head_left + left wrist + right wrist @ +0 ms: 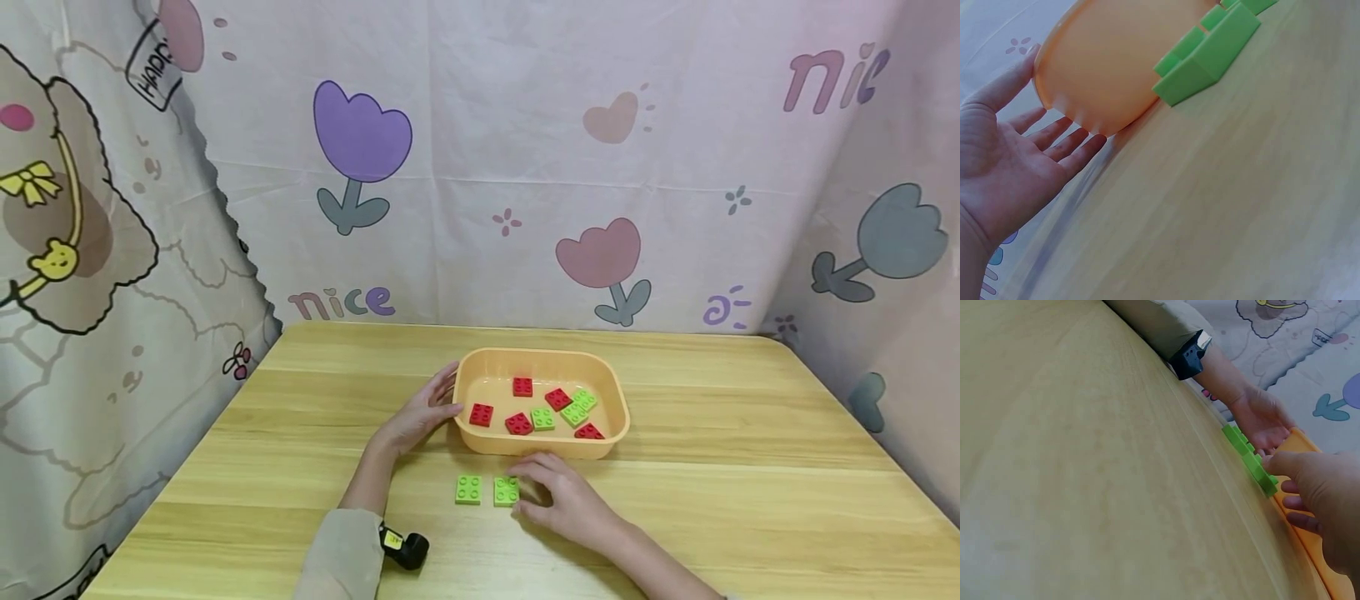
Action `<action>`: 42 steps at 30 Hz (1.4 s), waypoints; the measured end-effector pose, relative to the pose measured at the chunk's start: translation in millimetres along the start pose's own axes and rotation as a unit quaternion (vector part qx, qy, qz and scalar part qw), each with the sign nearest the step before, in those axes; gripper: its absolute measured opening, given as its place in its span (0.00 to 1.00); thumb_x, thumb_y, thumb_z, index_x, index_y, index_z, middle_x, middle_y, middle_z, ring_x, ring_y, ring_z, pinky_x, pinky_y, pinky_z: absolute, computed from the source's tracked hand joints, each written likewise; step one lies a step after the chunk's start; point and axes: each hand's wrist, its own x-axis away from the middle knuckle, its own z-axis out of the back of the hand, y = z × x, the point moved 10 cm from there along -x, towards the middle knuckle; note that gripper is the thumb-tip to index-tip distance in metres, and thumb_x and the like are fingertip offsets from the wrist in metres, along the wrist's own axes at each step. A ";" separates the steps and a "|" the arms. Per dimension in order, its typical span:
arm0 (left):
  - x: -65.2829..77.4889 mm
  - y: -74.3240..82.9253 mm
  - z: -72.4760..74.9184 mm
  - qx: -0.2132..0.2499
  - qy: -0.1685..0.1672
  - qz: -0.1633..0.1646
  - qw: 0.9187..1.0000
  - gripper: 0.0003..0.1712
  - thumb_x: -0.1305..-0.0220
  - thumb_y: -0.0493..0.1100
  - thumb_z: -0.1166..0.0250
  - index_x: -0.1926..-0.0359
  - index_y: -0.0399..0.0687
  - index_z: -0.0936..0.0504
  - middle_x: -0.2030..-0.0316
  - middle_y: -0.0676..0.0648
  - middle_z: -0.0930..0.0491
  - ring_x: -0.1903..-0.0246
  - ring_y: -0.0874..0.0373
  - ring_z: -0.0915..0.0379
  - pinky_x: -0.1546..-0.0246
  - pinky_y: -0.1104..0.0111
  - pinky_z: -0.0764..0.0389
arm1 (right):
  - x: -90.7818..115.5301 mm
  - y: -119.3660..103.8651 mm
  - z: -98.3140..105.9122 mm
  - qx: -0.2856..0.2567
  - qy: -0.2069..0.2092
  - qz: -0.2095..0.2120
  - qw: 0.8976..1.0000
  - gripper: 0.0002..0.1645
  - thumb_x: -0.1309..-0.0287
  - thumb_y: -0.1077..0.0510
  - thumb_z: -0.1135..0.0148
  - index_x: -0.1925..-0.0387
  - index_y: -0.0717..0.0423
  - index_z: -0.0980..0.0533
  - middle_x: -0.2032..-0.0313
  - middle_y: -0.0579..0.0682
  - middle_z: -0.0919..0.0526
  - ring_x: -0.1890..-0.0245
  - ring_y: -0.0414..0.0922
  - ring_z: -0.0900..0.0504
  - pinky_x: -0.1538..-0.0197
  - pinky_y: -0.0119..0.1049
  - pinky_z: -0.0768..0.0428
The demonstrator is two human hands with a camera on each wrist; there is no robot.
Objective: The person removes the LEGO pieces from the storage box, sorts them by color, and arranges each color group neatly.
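— What is the largest thing near you?

— A pale printed cloth (pixel 465 125), hanging behind the table and down both sides. One print is a purple tulip (pixel 363 137). The table (pixel 765 467) has a light wood surface.

— What stands on it?

— An orange tub (pixel 487 442), upright, oblong, with rounded corners.

— And your hands?

— My left hand (pixel 416 417) is at the tub's left end, fingers spread and fairly straight, tips touching the outer wall, thumb at the rim. My right hand (pixel 570 500) is just in front of the tub; its thumb and forefinger are bent, pinching the right brick (pixel 505 492), a green one, on the table. The other fingers curve behind.

— Anything smaller?

— A black camera (pixel 405 550) on my left wrist. Then the left brick (pixel 468 490), also green, flat on the table, studs up, just beside its mate with a narrow gap between. Inside the tub lie five red bricks (pixel 522 387) and three green bricks (pixel 543 419), scattered mostly toward the near side.
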 end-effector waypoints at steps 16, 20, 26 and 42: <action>1.4 -1.7 2.0 -0.007 0.004 -0.001 1.000 0.42 0.39 0.26 0.48 0.29 0.45 0.58 0.30 0.40 0.60 0.33 0.47 0.62 0.38 0.60 0.44 | -10.7 -26.3 28.1 -0.075 0.012 0.026 0.997 0.18 0.50 0.60 0.34 0.54 0.52 0.22 0.53 0.41 0.23 0.51 0.41 0.26 0.49 0.38 0.24; 2.5 -0.8 2.0 -0.005 0.001 -0.004 1.000 0.43 0.39 0.26 0.48 0.29 0.44 0.59 0.30 0.39 0.61 0.33 0.46 0.63 0.38 0.59 0.45 | -20.3 -30.3 45.4 -0.083 0.027 0.046 0.995 0.17 0.49 0.61 0.34 0.55 0.52 0.22 0.55 0.41 0.22 0.53 0.41 0.26 0.53 0.38 0.23; 2.3 -0.9 2.2 -0.002 0.005 -0.001 1.000 0.42 0.39 0.26 0.48 0.29 0.46 0.58 0.30 0.40 0.59 0.33 0.47 0.61 0.38 0.59 0.44 | -37.8 -21.2 69.6 -0.059 0.052 0.062 0.995 0.17 0.50 0.62 0.33 0.55 0.53 0.22 0.57 0.44 0.20 0.58 0.42 0.24 0.59 0.36 0.21; 0.7 0.7 -0.3 0.000 0.003 -0.001 1.000 0.42 0.39 0.26 0.47 0.29 0.44 0.58 0.31 0.39 0.60 0.33 0.46 0.62 0.38 0.59 0.44 | -71.4 64.4 63.0 -0.085 -0.051 -0.068 0.993 0.17 0.49 0.62 0.34 0.55 0.61 0.22 0.58 0.56 0.20 0.62 0.50 0.24 0.62 0.37 0.21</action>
